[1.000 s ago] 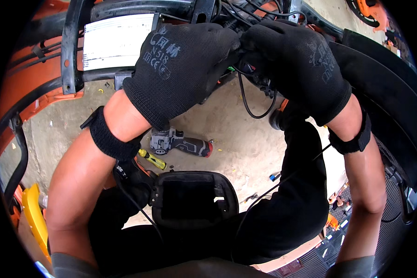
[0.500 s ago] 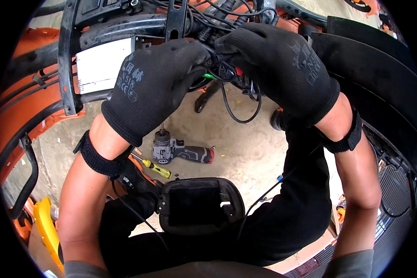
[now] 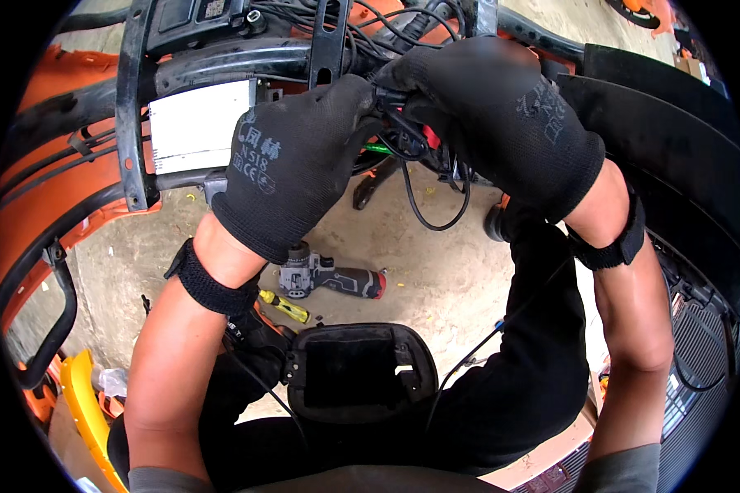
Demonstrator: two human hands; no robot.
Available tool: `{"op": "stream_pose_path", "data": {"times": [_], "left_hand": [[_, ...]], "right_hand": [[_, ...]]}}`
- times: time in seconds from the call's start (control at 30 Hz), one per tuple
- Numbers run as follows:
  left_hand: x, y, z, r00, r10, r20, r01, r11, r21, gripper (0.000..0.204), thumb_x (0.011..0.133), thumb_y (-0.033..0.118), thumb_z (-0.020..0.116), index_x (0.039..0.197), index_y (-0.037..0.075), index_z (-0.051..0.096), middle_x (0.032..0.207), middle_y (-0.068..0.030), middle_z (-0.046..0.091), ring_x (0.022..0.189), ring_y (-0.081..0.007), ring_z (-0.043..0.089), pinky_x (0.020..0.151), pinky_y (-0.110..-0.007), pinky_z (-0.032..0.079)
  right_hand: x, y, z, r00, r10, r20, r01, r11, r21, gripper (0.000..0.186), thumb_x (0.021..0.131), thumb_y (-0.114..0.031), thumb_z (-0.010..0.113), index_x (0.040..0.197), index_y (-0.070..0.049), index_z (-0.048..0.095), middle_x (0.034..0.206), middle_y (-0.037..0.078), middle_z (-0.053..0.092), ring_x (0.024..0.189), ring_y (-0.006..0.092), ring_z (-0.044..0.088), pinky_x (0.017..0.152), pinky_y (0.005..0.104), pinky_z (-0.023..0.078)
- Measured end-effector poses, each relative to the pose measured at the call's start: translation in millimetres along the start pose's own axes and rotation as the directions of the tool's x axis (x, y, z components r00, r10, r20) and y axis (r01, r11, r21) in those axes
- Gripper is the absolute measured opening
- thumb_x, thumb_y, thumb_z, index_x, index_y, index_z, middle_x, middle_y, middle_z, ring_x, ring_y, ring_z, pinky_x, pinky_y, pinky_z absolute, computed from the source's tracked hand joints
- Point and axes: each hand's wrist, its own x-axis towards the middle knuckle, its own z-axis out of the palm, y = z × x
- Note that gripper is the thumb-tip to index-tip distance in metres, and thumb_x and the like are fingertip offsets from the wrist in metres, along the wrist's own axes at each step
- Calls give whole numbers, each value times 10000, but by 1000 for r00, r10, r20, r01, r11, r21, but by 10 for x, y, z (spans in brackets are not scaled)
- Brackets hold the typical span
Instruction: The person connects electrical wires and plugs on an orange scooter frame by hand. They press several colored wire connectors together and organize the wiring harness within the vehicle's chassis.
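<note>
My left hand (image 3: 300, 164) and my right hand (image 3: 501, 123), both in black gloves, are closed together around a bunch of black wires and a small black part (image 3: 399, 123) at the upper middle of the vehicle frame. Their fingertips nearly meet, hiding part of what they hold. A red piece (image 3: 432, 136) and a bright green wire (image 3: 377, 149) show between them. A looped black cable (image 3: 436, 226) hangs below. A white label plate (image 3: 197, 127) on the frame is left of my left hand.
Orange body panels (image 3: 37, 201) and black metal bars (image 3: 131, 123) lie left, black panels (image 3: 666, 164) right. On the concrete floor are a grey-and-red power tool (image 3: 337, 281) and a yellow screwdriver (image 3: 292, 310). A black open compartment (image 3: 358, 411) sits between my legs, near a yellow panel (image 3: 90, 411).
Both hands have moved with the view, keeping their grip on the wiring. Over the last second the right fingers have shifted slightly leftward, closer around the small black part.
</note>
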Motion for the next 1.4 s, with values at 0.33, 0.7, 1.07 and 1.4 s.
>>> {"op": "stream_pose_path", "data": {"times": [0.33, 0.7, 1.07, 1.4], "left_hand": [[-36, 44, 50, 998, -42, -56, 44, 999, 32, 241, 880, 77, 677, 1119, 65, 655, 892, -174, 714, 754, -349, 709, 641, -397, 561], [-26, 21, 74, 999, -40, -36, 39, 999, -19, 186, 890, 137, 703, 1055, 52, 686, 850, -161, 715, 727, -310, 712, 633, -369, 562], [-31, 4, 78, 998, -27, -56, 26, 999, -28, 197, 883, 124, 706, 1071, 65, 700, 887, -142, 730, 744, -293, 724, 665, -360, 579], [-39, -18, 101, 998, -1, -67, 0, 1000, -16, 214, 876, 116, 705, 1084, 61, 703, 913, -160, 729, 769, -308, 725, 686, -374, 582]], "right_hand": [[55, -17, -91, 996, -8, 92, 17, 995, -101, 461, 795, 58, 669, 1230, -82, 608, 1013, 163, 694, 935, 341, 692, 802, 418, 553], [57, -38, -218, 988, -35, 152, 74, 963, -258, 441, 771, 39, 704, 1192, -68, 631, 1006, 152, 696, 929, 339, 689, 825, 398, 559], [72, -44, -182, 986, -67, 156, 109, 954, -278, 440, 763, 31, 715, 1186, -69, 648, 1051, 151, 702, 965, 335, 692, 856, 407, 564], [98, -78, -204, 977, -54, 207, 107, 961, -255, 457, 745, 28, 721, 1189, -61, 655, 1047, 156, 704, 975, 334, 692, 867, 419, 566]]}}
